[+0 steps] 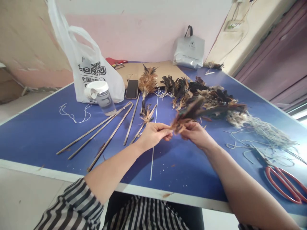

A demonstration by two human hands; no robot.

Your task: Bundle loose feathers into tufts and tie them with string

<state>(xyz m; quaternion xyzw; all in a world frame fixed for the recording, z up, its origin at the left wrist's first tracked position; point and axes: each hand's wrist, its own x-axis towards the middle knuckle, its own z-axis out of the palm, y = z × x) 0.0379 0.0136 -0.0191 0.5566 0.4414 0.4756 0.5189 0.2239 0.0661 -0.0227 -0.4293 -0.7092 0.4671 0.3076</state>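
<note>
Above the middle of the blue table, a bunch of brown and dark feathers [189, 113] is held between both hands, its tips blurred and pointing up to the right. My left hand [155, 134] pinches the lower left end of the bunch with thumb and fingers. On the other side, my right hand [194, 134] is closed around the bunch's base. Just beyond my left hand lies a stick with a small feather tuft [146, 116]. Behind and to the right spreads a pile of loose dark and tan feathers [211, 92].
Several thin sticks [111, 137] lie left of my hands, near a lidded water cup [105, 99] and a white plastic bag [91, 64]. A phone [131, 89] and a larger feather bundle [148, 81] are farther back. Pale strings [268, 131] and red-handled scissors [283, 185] lie right.
</note>
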